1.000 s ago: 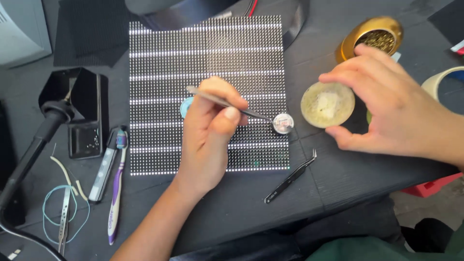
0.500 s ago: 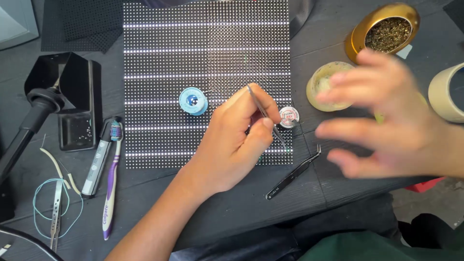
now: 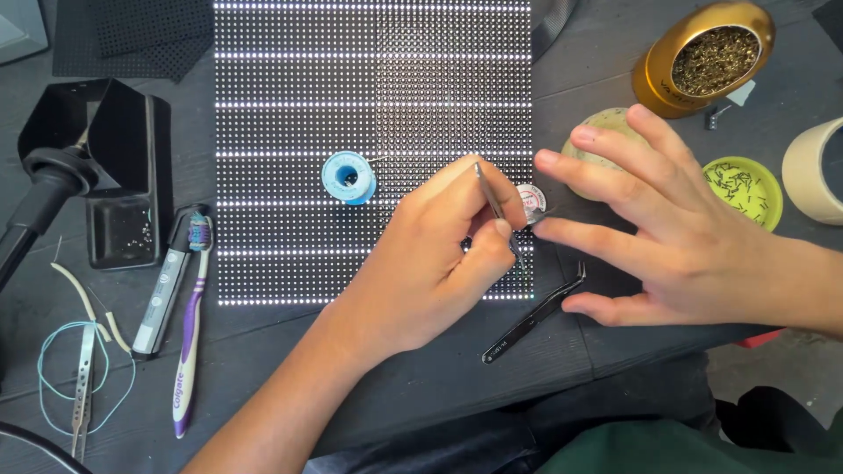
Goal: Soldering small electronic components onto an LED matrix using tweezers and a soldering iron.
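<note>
The dark worktop (image 3: 439, 382) carries a lit LED matrix panel (image 3: 290, 114) that fills the upper middle of the frame, its rows of white dots glowing. The left hand (image 3: 421, 263) comes up from the lower left and rests on the panel's lower right corner, its grip pinching a thin pair of metal tweezers (image 3: 492, 200) between thumb and forefinger, tip angled down toward the panel's right edge. The right hand (image 3: 676, 237) hovers at centre right with fingers spread and nothing in its grip, fingertips just beside a small round tin (image 3: 532, 200) at the panel's edge. A black soldering-iron stand (image 3: 114, 175) sits at the left, a gold tip-cleaner pot (image 3: 654, 83) at the upper right, a tape roll (image 3: 812, 171) at the right edge, a green dish (image 3: 773, 211) of small bits beside it, and a pale round tin (image 3: 597, 132) partly behind the right fingers. A blue solder spool (image 3: 349, 176) lies on the panel; a toothbrush (image 3: 189, 351) lies lower left, and black tweezers (image 3: 536, 314) lie below the right hand. The step looks like fine pick-and-place work at the panel's edge; whether the tips hold anything cannot be told. A further move would call for a steady left wrist and a precise tip landing on one dot.
</note>
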